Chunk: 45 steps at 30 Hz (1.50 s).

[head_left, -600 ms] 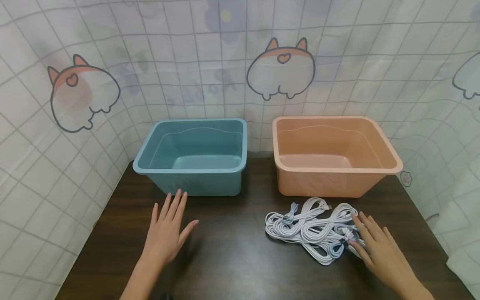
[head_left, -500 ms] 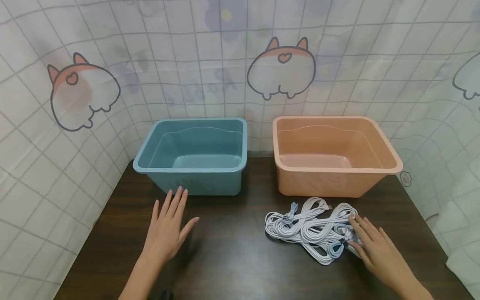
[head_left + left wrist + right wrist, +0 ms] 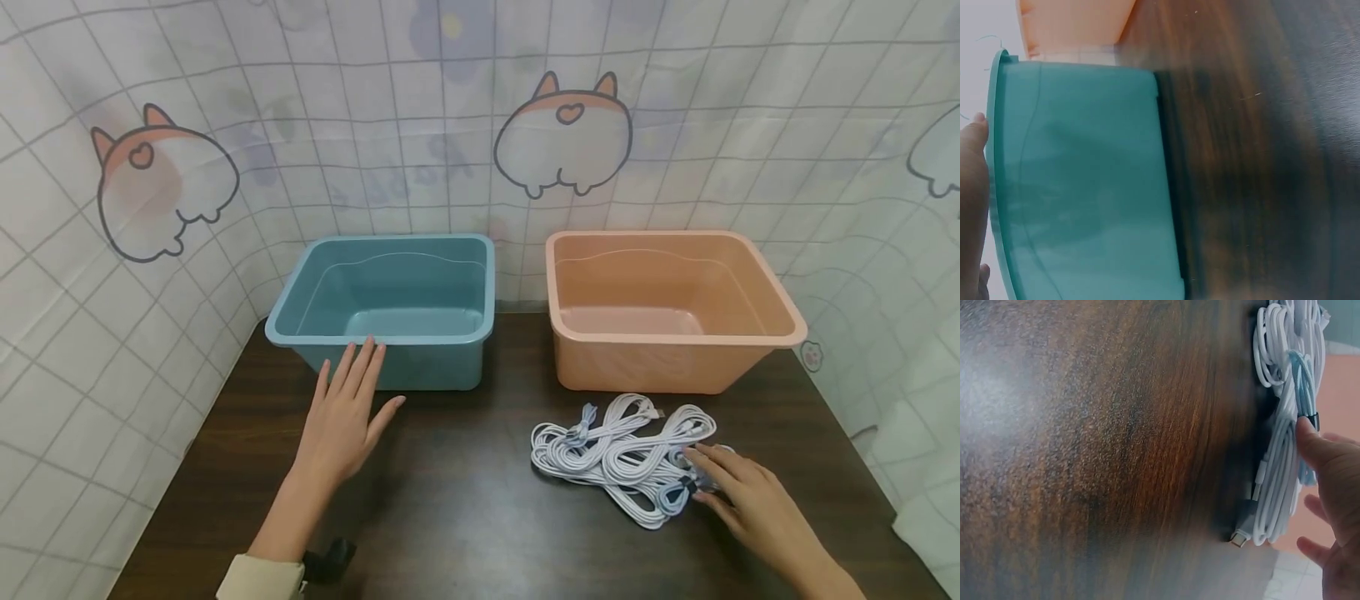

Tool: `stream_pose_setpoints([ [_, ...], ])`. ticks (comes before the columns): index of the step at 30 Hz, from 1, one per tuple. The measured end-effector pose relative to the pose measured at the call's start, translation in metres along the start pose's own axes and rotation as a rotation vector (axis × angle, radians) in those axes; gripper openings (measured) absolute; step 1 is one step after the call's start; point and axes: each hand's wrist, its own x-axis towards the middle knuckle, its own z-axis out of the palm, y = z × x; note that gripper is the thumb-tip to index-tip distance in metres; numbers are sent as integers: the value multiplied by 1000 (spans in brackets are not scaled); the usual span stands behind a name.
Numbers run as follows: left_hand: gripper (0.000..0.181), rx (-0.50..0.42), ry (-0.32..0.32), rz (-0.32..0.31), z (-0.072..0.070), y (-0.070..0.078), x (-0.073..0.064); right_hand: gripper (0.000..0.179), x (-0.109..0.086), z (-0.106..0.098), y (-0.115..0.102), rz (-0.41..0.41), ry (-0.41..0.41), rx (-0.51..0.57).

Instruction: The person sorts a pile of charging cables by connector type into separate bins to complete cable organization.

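My left hand [image 3: 341, 429] is held with straight fingers in front of the blue-green plastic tub [image 3: 431, 367], fingertips overlapping its front rim in the head view. The left wrist view shows a fingertip right at that rim. My right hand [image 3: 761, 504] bends its fingers over the right end of a pile of coiled white cables [image 3: 630, 454]. Between its thumb and forefinger lies a small light-blue coiled cable [image 3: 1302, 381] with a black tie. The thumb tip presses at this tie in the right wrist view; the other fingers are partly hidden behind the palm.
An orange plastic tub [image 3: 637, 367] stands behind the cables, to the right of the blue-green one. Both tubs sit at the back of the dark wood table [image 3: 465, 500], against a patterned white curtain [image 3: 375, 125]. A metal-tipped plug [image 3: 1238, 539] sticks out of the pile.
My left hand has moved forward and up toward the tub's rim. My right hand's fingers have bent and drawn together around the light-blue cable. The tubs have stayed put.
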Motion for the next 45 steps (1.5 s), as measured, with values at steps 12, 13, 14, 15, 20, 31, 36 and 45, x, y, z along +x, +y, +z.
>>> stream_pose_setpoints([
  [12,77,57,41,43,0,-3,39,67,4,0,-4,2,-9,15],
  [13,77,60,40,44,1,-3,42,67,4,1,-4,3,-12,8],
  [14,77,65,38,44,2,-3,44,67,4,1,-4,1,-14,2],
  [15,76,69,37,46,3,-4,46,67,4,2,-4,-8,-11,-3],
  [20,71,92,25,43,6,-5,55,66,5,6,-1,-58,0,-15],
  [31,52,82,38,34,11,-8,59,66,17,-3,-10,-57,27,-4],
  [36,48,83,41,31,12,-10,59,66,30,-10,-16,-43,36,18],
  [45,32,-24,46,27,15,-13,60,68,54,-18,-26,-5,26,14],
])
